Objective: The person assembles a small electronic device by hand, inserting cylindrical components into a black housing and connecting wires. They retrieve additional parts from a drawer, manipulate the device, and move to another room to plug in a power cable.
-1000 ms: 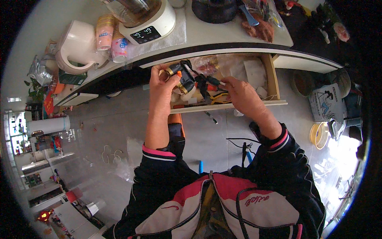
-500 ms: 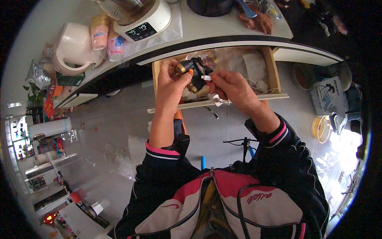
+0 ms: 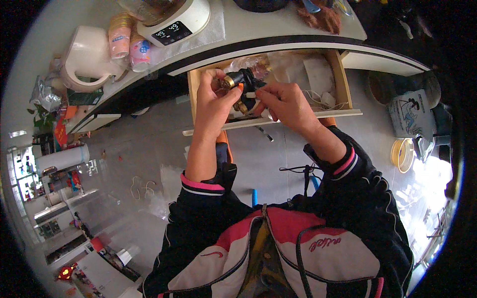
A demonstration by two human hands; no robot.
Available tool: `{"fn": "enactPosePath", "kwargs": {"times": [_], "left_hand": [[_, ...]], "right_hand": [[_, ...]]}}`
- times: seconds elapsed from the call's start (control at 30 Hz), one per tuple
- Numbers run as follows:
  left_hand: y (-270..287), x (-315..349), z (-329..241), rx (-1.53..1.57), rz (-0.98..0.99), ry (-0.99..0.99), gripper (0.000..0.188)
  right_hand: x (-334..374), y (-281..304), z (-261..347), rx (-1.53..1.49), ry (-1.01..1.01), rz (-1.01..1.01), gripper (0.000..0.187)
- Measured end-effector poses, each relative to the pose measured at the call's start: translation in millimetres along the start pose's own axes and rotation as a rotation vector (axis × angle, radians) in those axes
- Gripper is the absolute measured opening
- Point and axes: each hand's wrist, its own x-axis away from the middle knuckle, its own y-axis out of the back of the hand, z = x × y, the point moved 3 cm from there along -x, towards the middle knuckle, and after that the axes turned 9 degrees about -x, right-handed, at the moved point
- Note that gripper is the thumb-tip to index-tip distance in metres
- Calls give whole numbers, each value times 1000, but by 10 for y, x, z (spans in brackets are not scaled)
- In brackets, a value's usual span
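Over the open drawer (image 3: 268,122), my left hand (image 3: 213,102) grips a black-and-gold device (image 3: 232,81) with a round gold end, which could be a shaver or clipper. The thumb lies along its side. My right hand (image 3: 285,103) is closed in a pinch at the device's other side, with a small white cable plug (image 3: 251,95) at its fingertips. Whether the plug touches the device cannot be made out. Another gold-coloured part (image 3: 240,107) shows below the device. Fingers hide some of the dark parts between the hands.
A white cable with an adapter (image 3: 328,99) and clear plastic bags (image 3: 288,67) lie in the drawer. On the counter stand a white appliance with a display (image 3: 174,31), stacked paper cups (image 3: 119,42) and a cream jug (image 3: 89,54). A printed bag (image 3: 408,116) and yellow basket (image 3: 403,153) are at right.
My right hand has shifted slightly left and up toward the device, bringing the plug closer to it. The device has turned a little in my left hand.
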Motion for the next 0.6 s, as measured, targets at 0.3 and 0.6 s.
{"fn": "enactPosePath", "kwargs": {"times": [0.3,0.6], "left_hand": [[-46,-22,99,-149,-31,-15,37],[-121,38,143,-387,-122,-100,36]], "right_hand": [[32,-114,-22,288,159,-180,24],[7,-177,13,628,302,-190,16]]}}
